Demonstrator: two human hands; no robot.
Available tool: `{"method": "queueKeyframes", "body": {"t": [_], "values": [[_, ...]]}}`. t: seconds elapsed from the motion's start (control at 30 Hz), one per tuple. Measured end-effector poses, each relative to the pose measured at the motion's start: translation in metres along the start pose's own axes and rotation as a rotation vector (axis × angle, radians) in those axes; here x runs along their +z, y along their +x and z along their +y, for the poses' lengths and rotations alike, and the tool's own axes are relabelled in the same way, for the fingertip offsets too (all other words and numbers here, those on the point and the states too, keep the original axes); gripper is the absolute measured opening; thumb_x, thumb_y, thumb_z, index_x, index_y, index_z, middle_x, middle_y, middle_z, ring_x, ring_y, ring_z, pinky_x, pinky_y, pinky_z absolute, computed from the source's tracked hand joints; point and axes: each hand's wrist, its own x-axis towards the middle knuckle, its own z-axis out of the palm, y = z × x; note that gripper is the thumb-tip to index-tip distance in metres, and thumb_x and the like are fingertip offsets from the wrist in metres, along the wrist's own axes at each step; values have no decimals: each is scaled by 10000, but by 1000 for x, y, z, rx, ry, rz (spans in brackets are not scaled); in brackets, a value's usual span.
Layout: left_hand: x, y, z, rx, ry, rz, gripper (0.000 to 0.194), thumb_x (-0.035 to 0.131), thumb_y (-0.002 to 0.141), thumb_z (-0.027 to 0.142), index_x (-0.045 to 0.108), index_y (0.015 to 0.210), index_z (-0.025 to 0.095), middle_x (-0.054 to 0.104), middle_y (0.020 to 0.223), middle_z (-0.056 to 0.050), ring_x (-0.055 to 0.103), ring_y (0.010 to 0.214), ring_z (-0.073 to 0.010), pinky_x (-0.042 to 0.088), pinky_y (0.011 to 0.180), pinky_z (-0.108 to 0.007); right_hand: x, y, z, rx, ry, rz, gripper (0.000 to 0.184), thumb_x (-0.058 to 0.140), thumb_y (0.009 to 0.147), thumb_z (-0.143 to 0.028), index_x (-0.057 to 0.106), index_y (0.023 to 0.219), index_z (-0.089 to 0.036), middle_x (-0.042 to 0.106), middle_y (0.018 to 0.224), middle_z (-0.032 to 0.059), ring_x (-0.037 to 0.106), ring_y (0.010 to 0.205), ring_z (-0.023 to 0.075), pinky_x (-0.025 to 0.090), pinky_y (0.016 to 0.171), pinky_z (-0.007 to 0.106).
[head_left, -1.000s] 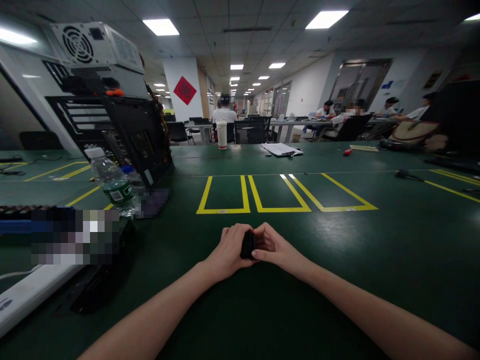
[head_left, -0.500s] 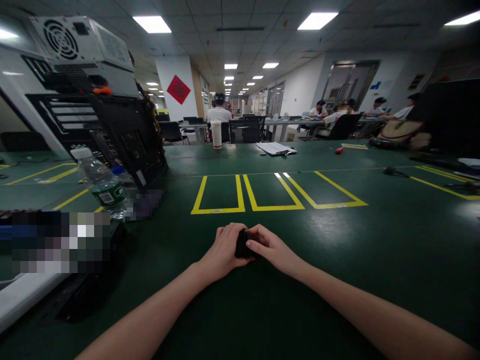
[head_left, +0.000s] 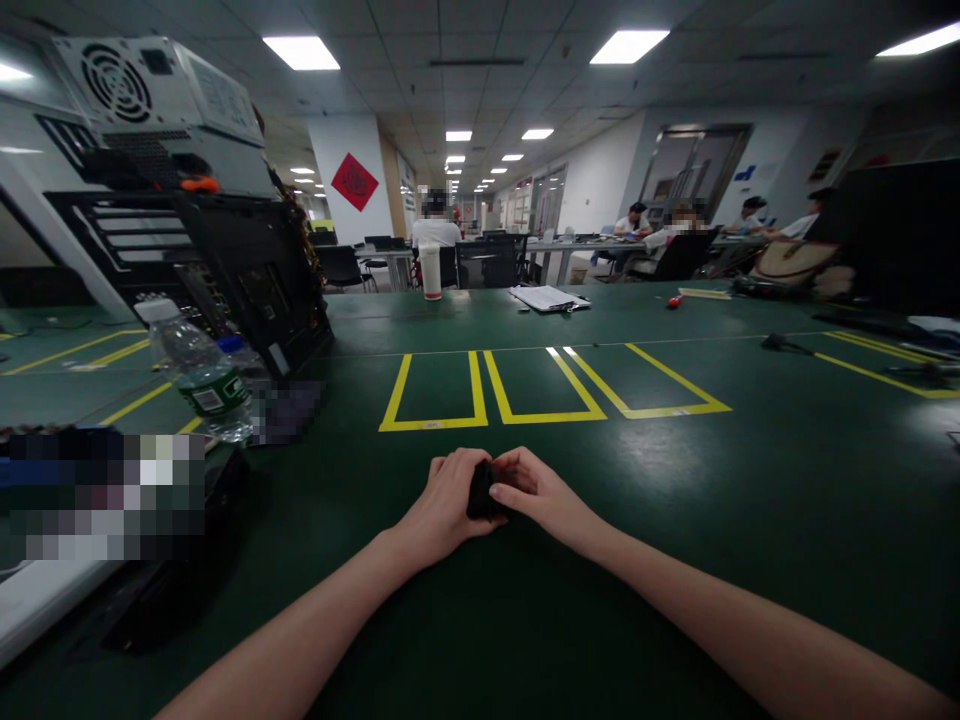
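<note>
Between my two hands is a small black object (head_left: 480, 492), too dark for me to make out its kind. My left hand (head_left: 448, 503) wraps round its left side, fingers over the top and thumb below. From the right, my right hand (head_left: 541, 497) grips its edge with thumb and curled fingers. Both hands are low over the green table (head_left: 675, 560), just on the near side of the yellow tape outlines (head_left: 433, 424).
On the left stand a water bottle (head_left: 206, 375), a black computer case (head_left: 251, 280) and a silver power supply (head_left: 157, 90). Toward the back are a white cup (head_left: 430, 270) and a clipboard (head_left: 550, 298). Several people sit at far desks.
My view has shifted very slightly. Both hands stay on the black object in almost the same pose.
</note>
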Motion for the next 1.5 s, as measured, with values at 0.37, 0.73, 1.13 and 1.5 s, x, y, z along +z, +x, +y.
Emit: {"method": "queueKeyframes", "body": {"t": [0.37,0.73,1.13,1.5], "values": [[4,1,-4,-17,0,7,478,618,669,227,360,1071,208,458,1036,-48,450,921,-211,374,801,-378,-1,-1,3,-90,133,-141,348,626,673,-231,404,939,-203,498,992,19,512,971,170,423,830,356],[3,0,-4,-5,-29,8,487,620,675,250,354,1081,226,452,1062,-40,445,951,-216,371,807,-384,-1,-2,-3,-20,36,-51,283,546,742,-278,443,991,-193,499,1001,32,510,968,176,421,850,368],[0,1,1,-27,-21,-5,478,617,677,257,358,1077,218,453,1063,-45,453,950,-218,376,810,-389,2,-4,-1,-36,55,-51,227,527,752,-304,428,937,-218,497,984,18,537,919,178,470,758,358],[6,0,-6,3,-5,41,488,633,658,235,364,1065,218,463,1022,-33,458,909,-201,377,799,-373,0,-4,1,-39,76,-71,295,580,715,-255,434,965,-198,496,1016,26,509,978,172,421,858,369]]}}
